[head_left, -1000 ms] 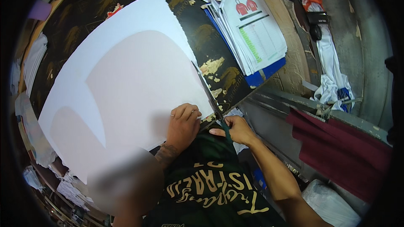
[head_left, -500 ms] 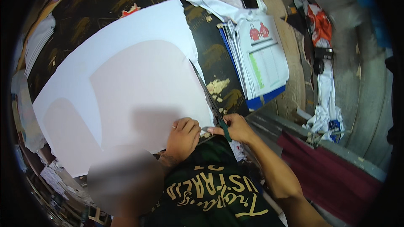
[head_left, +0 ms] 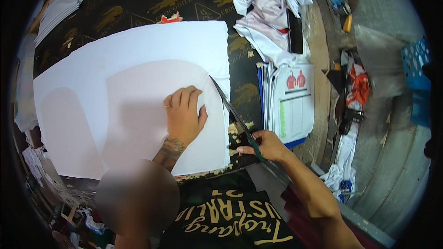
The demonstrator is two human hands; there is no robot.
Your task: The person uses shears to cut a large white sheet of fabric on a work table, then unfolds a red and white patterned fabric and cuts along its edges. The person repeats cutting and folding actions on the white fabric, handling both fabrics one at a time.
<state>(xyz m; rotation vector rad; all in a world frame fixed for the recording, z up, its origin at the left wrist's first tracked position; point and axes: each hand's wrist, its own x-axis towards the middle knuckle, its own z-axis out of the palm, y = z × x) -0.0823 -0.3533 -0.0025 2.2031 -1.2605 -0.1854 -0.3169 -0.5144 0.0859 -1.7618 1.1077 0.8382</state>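
White cloth with pale pink shapes [head_left: 143, 97] lies on the desk [head_left: 104, 18], toward 9 o'clock. Left hand [head_left: 183, 115] rests on it palm-down, fingers slightly spread; right hand [head_left: 268, 146], 4 o'clock, grips green-handled scissors [head_left: 236, 116], blades over cloth near its right edge. Clean cutting probably wants cloth flat, left fingers clear of blades. Legible: gold desk logos [head_left: 170, 2], 11 o'clock; dark shirt's gold lettering [head_left: 237, 219], 6 o'clock. Printed sheets [head_left: 295, 102], 3 o'clock: text too small.

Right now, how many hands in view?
2: the left hand on the white sheet, the right hand holding the scissors. The blurred disc at lower left may hide more.
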